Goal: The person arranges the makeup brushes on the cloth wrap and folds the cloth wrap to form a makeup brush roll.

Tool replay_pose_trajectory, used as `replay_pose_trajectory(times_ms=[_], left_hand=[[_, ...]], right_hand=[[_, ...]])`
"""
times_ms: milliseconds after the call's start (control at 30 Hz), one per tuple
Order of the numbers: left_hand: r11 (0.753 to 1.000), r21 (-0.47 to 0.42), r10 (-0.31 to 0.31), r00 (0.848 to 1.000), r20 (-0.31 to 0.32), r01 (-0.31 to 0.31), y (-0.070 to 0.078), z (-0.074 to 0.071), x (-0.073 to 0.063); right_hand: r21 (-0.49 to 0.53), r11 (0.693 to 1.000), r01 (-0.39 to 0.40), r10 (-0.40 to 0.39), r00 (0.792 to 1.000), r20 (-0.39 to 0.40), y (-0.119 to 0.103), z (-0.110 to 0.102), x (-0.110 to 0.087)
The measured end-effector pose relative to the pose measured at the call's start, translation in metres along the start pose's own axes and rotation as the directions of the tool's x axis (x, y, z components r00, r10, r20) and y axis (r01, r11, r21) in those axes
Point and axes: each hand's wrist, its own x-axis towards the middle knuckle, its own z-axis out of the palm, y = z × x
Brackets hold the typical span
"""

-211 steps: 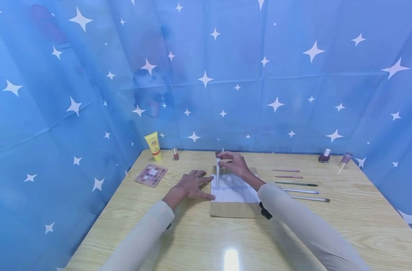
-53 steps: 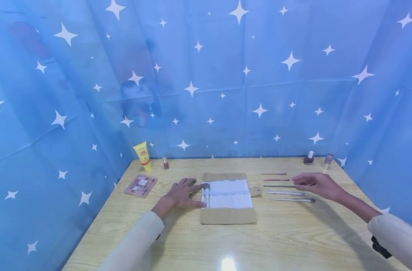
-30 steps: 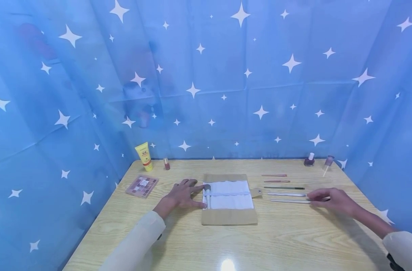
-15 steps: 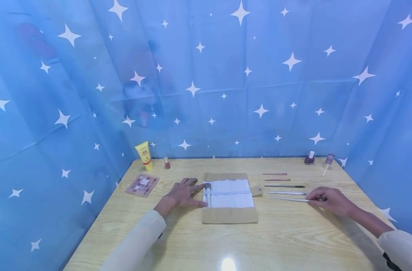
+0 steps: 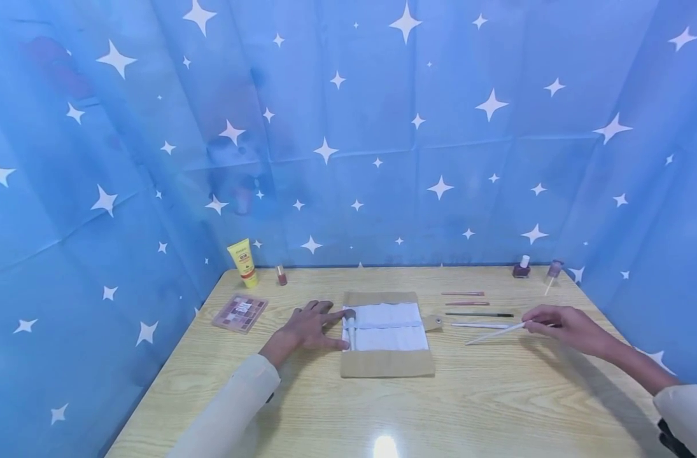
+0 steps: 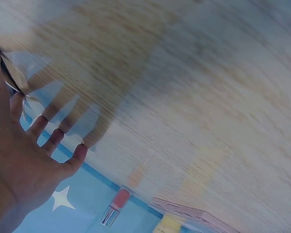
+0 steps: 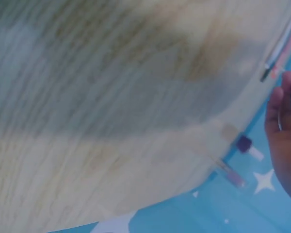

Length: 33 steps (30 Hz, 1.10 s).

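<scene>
A tan fabric brush roll (image 5: pixel 388 365) with white pockets lies unfolded at the middle of the table. One makeup brush (image 5: pixel 351 332) with a dark head sits in its leftmost pocket. My left hand (image 5: pixel 307 328) rests at the roll's left edge, thumb and forefinger spread and reaching onto it; the left wrist view also shows this left hand (image 6: pixel 29 155) with fingers spread. To the right, my right hand (image 5: pixel 571 327) pinches a white-handled makeup brush (image 5: pixel 493 335) near its right end, the handle slanting down to the left. The head of that brush is hidden by the fingers.
Right of the roll lie two pink brushes (image 5: pixel 467 303), a green one (image 5: pixel 478 314) and a white one (image 5: pixel 477 326). Dark nail polish (image 5: pixel 522 271) and a purple bottle (image 5: pixel 555 270) stand behind. At left are a palette (image 5: pixel 240 313), yellow tube (image 5: pixel 244 264) and small red bottle (image 5: pixel 281 276).
My right hand has gone from the roll, where it held a brush upright, to the loose brushes. It has taken the nearest white-handled one and tilted it. The left hand stays at the roll.
</scene>
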Motion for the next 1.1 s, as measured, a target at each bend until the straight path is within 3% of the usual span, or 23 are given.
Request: replay_pose_trajectory(times_ms=[200,333,500,633,900,1100], left_hand=[[1.000,-0.007,0.001,1.000,-0.001,-0.001,0.001,-0.001,0.000],[1.000,-0.002,0.008,1.000,0.001,-0.008,0.000,-0.001,-0.001],[1.000,0.002,0.009,1.000,0.005,-0.009,0.000,-0.001,-0.001],[1.000,-0.002,0.008,1.000,0.006,-0.008,0.000,-0.001,0.000],[1.000,-0.005,0.004,1.000,0.005,-0.004,-0.001,0.000,0.000],[1.000,0.004,0.007,1.000,0.008,-0.007,0.000,0.001,0.000]], right_hand=[[0.070,0.997,-0.044,0.046,0.999,-0.024,-0.006,-0.008,0.005],[0.174,0.982,-0.067,0.075,0.996,-0.040,-0.012,-0.010,0.013],[0.369,0.927,-0.068,0.087,0.996,-0.035,-0.025,-0.010,0.026],[0.457,0.888,-0.053,0.071,0.997,-0.023,-0.036,-0.005,0.040],[0.390,0.921,-0.005,0.021,0.999,-0.037,-0.059,0.010,0.068],[0.319,0.947,-0.051,0.063,0.998,-0.027,-0.074,0.025,0.089]])
